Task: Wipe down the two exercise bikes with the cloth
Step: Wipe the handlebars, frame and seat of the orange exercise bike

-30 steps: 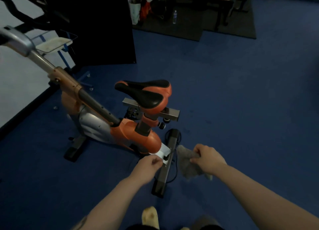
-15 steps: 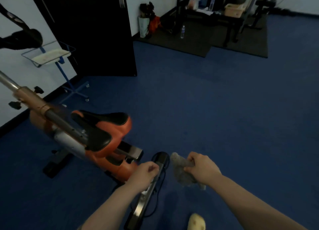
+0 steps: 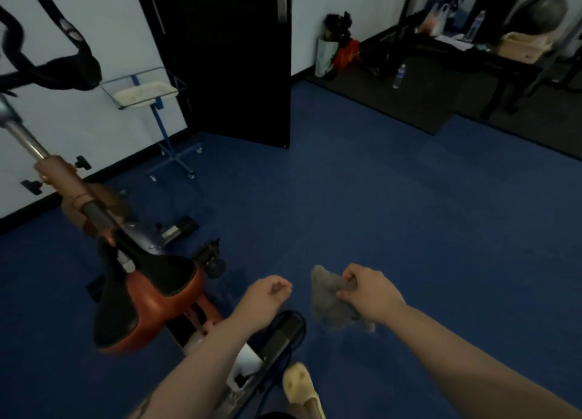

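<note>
Right hand [image 3: 368, 296] gripped grey cloth [image 3: 330, 302], fingers [image 3: 348, 280] curled round bunched top, rest of cloth hanging above blue floor [image 3: 409, 229], clear of bike. Left hand [image 3: 267, 294] was loose fist, fingers curled, holding nothing, above rear stabiliser bar [image 3: 280, 333]. Orange exercise bike [image 3: 151, 296] stood left of hands, black saddle [image 3: 151, 274] toward camera, black handlebars [image 3: 47, 69] at upper left. Light-coloured shoe [image 3: 299, 384] beside bar. Black door [image 3: 226, 56] behind.
</note>
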`<act>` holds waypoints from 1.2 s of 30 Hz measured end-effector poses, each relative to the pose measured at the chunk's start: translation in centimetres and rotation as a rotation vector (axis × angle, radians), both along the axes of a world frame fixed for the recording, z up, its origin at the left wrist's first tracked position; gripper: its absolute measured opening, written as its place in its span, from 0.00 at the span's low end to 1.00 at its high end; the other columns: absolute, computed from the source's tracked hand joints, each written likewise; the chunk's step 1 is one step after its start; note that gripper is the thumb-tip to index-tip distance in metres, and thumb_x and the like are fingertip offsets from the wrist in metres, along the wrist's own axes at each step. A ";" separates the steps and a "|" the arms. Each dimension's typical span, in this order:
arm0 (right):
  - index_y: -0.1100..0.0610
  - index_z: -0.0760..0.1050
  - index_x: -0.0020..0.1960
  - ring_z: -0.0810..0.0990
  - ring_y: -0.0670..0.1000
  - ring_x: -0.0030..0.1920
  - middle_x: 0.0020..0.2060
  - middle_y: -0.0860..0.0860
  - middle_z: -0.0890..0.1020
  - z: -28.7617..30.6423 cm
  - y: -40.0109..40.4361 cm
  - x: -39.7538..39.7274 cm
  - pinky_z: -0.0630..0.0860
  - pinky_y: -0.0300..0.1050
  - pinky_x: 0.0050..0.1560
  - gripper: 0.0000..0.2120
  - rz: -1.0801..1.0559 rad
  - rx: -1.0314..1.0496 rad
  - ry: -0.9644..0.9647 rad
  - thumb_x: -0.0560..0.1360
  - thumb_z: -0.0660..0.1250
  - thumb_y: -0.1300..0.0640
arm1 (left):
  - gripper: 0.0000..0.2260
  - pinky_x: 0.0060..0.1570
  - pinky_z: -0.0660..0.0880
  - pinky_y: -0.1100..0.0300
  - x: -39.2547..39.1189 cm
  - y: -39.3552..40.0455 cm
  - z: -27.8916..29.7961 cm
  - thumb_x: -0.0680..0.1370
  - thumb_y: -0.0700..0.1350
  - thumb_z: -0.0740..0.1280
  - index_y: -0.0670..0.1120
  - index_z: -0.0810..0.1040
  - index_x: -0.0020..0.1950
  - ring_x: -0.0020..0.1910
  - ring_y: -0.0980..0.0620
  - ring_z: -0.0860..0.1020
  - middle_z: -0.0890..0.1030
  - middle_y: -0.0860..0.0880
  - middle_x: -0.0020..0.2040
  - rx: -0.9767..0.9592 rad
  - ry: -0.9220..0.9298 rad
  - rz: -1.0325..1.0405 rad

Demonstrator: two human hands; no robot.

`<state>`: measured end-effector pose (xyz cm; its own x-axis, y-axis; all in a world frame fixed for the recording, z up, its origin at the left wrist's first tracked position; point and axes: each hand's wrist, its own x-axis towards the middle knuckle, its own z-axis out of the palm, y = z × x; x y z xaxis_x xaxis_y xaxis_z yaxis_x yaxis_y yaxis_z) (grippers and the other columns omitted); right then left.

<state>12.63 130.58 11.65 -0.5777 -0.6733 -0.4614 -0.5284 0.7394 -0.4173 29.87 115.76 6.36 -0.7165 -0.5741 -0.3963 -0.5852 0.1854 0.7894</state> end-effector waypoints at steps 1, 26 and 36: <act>0.47 0.70 0.44 0.79 0.48 0.40 0.40 0.46 0.79 0.0 -1.1 -1.3 0.78 0.48 0.39 0.07 0.011 0.004 0.004 0.75 0.68 0.49 | 0.08 0.58 0.73 0.60 -1.1 -0.9 -0.2 0.81 0.46 0.65 0.46 0.80 0.57 0.56 0.54 0.78 0.81 0.50 0.55 0.011 0.003 0.013; 0.44 0.76 0.47 0.79 0.44 0.45 0.43 0.42 0.81 0.1 -31.2 -28.3 0.79 0.49 0.48 0.01 0.575 -0.050 -0.050 0.76 0.67 0.49 | 0.06 0.53 0.72 0.70 -21.9 -18.4 -0.6 0.81 0.46 0.64 0.50 0.79 0.56 0.56 0.58 0.77 0.80 0.54 0.55 0.067 0.009 0.556; 0.46 0.77 0.48 0.80 0.46 0.44 0.44 0.43 0.81 0.0 -39.7 -29.0 0.80 0.50 0.47 0.02 0.852 -0.038 -0.109 0.76 0.67 0.50 | 0.06 0.55 0.73 0.66 -22.9 -21.0 1.6 0.80 0.41 0.66 0.54 0.78 0.48 0.52 0.58 0.78 0.80 0.56 0.49 0.058 0.049 0.828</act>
<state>-16.37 90.92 11.68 0.1779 -0.8734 -0.4533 -0.8523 0.0935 -0.5147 6.96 94.79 8.00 -0.0881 -0.9030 -0.4205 -0.4789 -0.3317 0.8128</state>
